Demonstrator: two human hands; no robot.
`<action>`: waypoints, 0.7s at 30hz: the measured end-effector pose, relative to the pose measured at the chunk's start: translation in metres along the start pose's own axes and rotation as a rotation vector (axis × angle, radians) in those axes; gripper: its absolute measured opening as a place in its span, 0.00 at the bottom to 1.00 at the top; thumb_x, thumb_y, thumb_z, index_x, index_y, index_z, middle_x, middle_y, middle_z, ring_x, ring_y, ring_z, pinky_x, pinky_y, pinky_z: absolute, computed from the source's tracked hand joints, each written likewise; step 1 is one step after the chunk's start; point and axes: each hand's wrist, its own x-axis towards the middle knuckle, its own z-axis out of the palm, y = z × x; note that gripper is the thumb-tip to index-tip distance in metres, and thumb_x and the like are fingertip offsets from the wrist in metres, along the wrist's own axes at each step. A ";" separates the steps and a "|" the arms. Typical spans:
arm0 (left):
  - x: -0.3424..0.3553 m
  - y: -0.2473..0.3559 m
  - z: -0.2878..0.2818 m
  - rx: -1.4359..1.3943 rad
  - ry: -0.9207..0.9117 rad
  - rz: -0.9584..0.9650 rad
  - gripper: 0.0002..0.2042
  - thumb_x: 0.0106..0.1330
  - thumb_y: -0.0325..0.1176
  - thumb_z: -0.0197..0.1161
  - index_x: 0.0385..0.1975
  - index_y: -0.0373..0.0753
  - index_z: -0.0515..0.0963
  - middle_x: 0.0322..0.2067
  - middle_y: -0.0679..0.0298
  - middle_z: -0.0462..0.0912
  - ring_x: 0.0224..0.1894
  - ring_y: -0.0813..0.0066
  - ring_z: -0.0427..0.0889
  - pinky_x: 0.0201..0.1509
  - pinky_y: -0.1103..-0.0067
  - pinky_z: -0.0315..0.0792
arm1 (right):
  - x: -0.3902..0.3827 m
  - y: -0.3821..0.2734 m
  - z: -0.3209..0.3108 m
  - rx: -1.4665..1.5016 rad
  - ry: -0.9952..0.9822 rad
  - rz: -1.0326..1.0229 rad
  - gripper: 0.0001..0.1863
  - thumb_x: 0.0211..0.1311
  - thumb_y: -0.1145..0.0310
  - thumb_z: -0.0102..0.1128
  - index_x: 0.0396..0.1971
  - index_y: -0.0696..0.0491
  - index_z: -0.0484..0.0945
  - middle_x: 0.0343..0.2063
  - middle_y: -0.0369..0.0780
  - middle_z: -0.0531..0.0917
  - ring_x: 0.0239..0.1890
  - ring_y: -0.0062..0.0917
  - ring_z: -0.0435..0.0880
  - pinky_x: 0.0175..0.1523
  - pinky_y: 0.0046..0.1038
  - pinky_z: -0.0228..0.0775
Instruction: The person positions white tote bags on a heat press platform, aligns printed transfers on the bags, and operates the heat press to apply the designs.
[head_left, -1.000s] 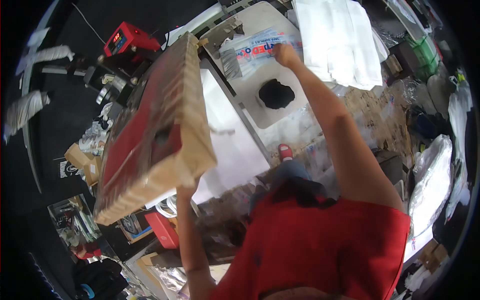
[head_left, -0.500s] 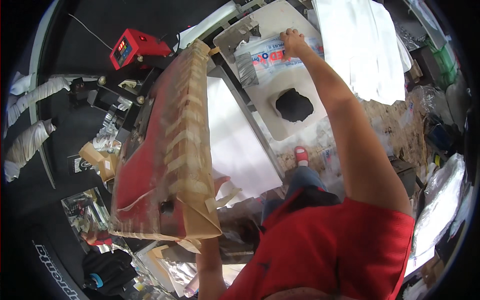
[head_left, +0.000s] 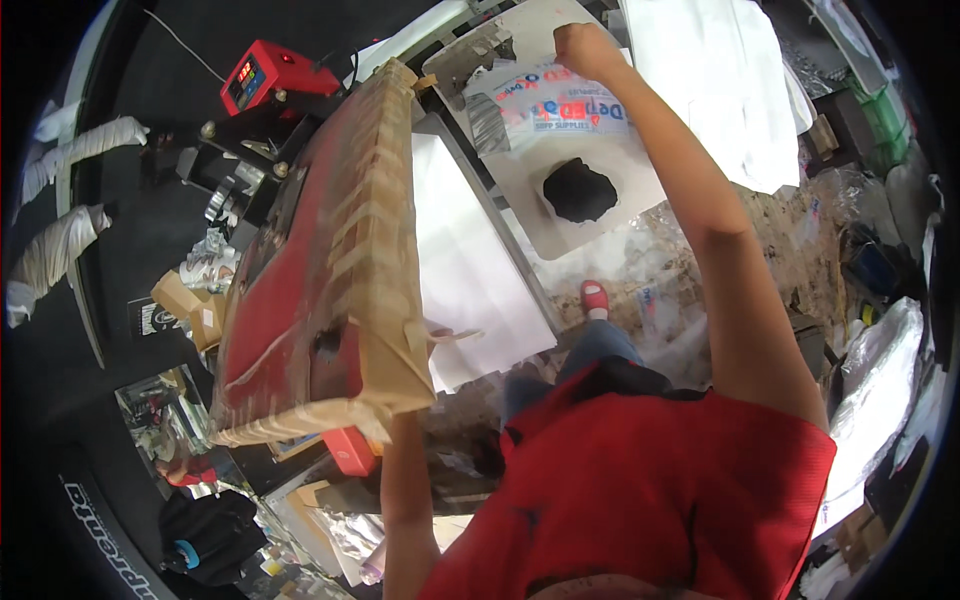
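My right hand (head_left: pixel 588 52) is closed at the far edge of a printed plastic bag (head_left: pixel 560 105), pinching its film, which rises toward the fingers. The bag lies on a pale board (head_left: pixel 620 180) with a ragged black patch (head_left: pixel 580 190) near its closer end. My left forearm (head_left: pixel 407 500) reaches up behind the raised red heat-press head (head_left: pixel 285 320), whose edge is wrapped in tan tape. That head hides my left hand, fingers included. A white sheet (head_left: pixel 465 260) covers the flat bed beside the head.
White fabric (head_left: pixel 710 90) hangs at the far right. A red controller box (head_left: pixel 275 82) with a lit display stands at the far left. Clear plastic wrap (head_left: pixel 880 400) lies at the right, a cardboard box (head_left: pixel 195 305) at the left. A small red block (head_left: pixel 350 452) shows below the press head.
My right hand has gone from spread on the bag to closed at its far edge, and the bag's film has shifted. My left fingers, partly visible before, are now hidden.
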 end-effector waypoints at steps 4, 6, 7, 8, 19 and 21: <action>-0.002 0.030 -0.017 0.019 -0.034 -0.112 0.63 0.33 0.51 0.83 0.72 0.41 0.51 0.71 0.38 0.47 0.72 0.33 0.43 0.72 0.54 0.51 | -0.037 -0.016 -0.043 0.350 0.051 0.116 0.06 0.51 0.74 0.63 0.31 0.54 0.81 0.25 0.46 0.85 0.31 0.34 0.86 0.38 0.35 0.76; -0.003 0.038 -0.020 -0.181 -0.009 0.033 0.59 0.37 0.49 0.82 0.70 0.38 0.54 0.70 0.41 0.52 0.72 0.40 0.50 0.71 0.56 0.54 | -0.070 -0.047 -0.068 0.874 -0.031 0.062 0.07 0.52 0.75 0.65 0.33 0.54 0.81 0.24 0.40 0.85 0.30 0.23 0.84 0.37 0.28 0.73; -0.004 0.041 -0.023 -0.278 0.001 0.109 0.56 0.39 0.49 0.82 0.70 0.37 0.56 0.69 0.43 0.55 0.71 0.43 0.53 0.71 0.58 0.55 | -0.087 -0.068 -0.079 0.982 -0.182 0.069 0.06 0.56 0.82 0.64 0.33 0.57 0.79 0.29 0.34 0.84 0.36 0.15 0.82 0.45 0.21 0.74; -0.006 0.049 -0.024 -0.416 -0.022 0.119 0.50 0.46 0.48 0.78 0.68 0.36 0.58 0.67 0.45 0.60 0.69 0.47 0.59 0.69 0.59 0.58 | -0.108 -0.093 -0.083 0.981 -0.193 0.076 0.06 0.56 0.82 0.64 0.33 0.57 0.79 0.29 0.34 0.84 0.36 0.15 0.82 0.45 0.21 0.74; -0.059 0.025 -0.048 -1.967 -0.354 0.026 0.23 0.62 0.31 0.66 0.56 0.30 0.71 0.49 0.57 0.80 0.54 0.63 0.78 0.62 0.64 0.69 | -0.263 -0.287 -0.133 0.823 -0.662 -0.112 0.15 0.47 0.73 0.72 0.38 0.56 0.84 0.28 0.42 0.87 0.30 0.22 0.84 0.41 0.26 0.74; -0.077 0.006 -0.086 -1.819 -0.098 0.083 0.17 0.56 0.20 0.66 0.47 0.32 0.77 0.41 0.59 0.84 0.47 0.63 0.81 0.61 0.64 0.70 | -0.278 -0.287 -0.129 0.688 -0.638 -0.131 0.13 0.46 0.72 0.73 0.35 0.56 0.85 0.27 0.42 0.87 0.28 0.24 0.83 0.40 0.26 0.74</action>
